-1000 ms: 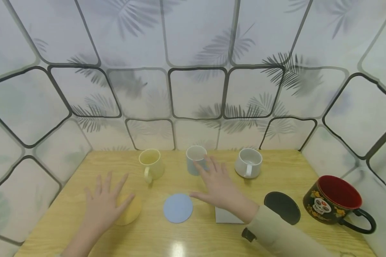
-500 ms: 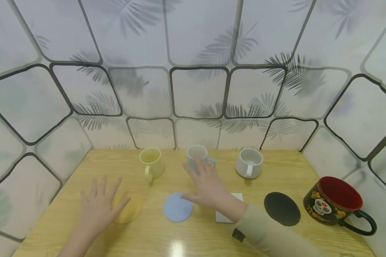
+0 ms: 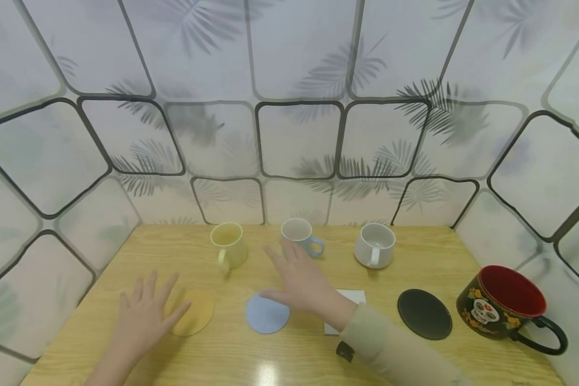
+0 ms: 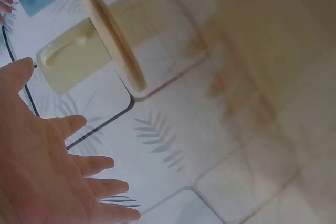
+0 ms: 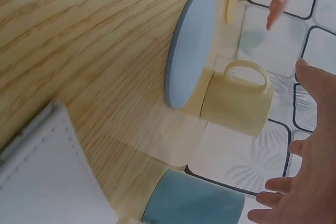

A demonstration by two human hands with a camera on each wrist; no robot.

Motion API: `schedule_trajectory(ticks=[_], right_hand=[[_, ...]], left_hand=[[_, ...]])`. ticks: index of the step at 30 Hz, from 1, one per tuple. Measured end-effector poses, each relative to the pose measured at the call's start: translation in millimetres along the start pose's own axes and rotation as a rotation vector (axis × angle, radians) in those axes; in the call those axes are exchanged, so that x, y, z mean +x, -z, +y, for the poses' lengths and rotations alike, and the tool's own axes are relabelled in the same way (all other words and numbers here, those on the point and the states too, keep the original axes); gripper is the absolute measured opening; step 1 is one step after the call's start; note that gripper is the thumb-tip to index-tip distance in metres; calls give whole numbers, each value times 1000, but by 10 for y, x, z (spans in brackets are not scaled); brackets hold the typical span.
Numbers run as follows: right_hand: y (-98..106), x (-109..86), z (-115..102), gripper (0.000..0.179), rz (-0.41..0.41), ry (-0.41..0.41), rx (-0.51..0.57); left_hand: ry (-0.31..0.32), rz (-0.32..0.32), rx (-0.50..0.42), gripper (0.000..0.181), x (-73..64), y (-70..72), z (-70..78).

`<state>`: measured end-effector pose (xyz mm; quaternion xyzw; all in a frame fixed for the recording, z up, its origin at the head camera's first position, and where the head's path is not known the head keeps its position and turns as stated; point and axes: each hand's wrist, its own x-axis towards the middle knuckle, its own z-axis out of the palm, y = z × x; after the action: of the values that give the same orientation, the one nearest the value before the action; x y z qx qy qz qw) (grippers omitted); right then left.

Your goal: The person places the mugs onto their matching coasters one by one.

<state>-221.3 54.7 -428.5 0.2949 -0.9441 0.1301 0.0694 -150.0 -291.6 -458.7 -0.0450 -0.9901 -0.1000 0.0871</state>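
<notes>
My left hand (image 3: pixel 142 324), fingers spread, hovers over the table just left of the round yellow coaster (image 3: pixel 194 313). In the left wrist view, nothing lies in that hand; the coaster appears edge-on near the yellow mug (image 4: pixel 73 59). My right hand (image 3: pixel 303 281) is also spread and holds nothing, its palm facing down. In the head view its fingertips overlap the front of the light blue mug (image 3: pixel 296 230). The right wrist view shows a gap between those fingers and the blue mug (image 5: pixel 194 198). The thumb points over the round blue coaster (image 3: pixel 267 313).
A white mug (image 3: pixel 375 245) stands at the back right. The sleeve partly hides a white square coaster (image 3: pixel 352 296). Farther right are a black round coaster (image 3: pixel 424 314) and a large skull-patterned mug (image 3: pixel 499 303) with a red inside. Patterned walls (image 3: pixel 296 139) enclose the table.
My right hand has moved left and slightly nearer me, uncovering the blue mug's handle and part of the white coaster. My left hand has drifted a little left and toward me.
</notes>
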Motion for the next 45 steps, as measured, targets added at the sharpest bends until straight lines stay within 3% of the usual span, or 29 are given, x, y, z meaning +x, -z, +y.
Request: schedule_trajectory(ticks=[8, 22, 34, 45], right_hand=[[-61, 73, -64, 100, -32, -18, -26], [-215, 182, -75, 96, -66, -47, 50], [-292, 263, -110, 94, -92, -55, 83], [-429, 359, -173, 94, -113, -42, 139]], left_hand=[[-27, -10, 35, 80, -32, -33, -88], [-137, -46, 26, 81, -63, -70, -225], [-176, -74, 12, 93, -88, -61, -305], [-198, -72, 9, 89, -75, -67, -310]])
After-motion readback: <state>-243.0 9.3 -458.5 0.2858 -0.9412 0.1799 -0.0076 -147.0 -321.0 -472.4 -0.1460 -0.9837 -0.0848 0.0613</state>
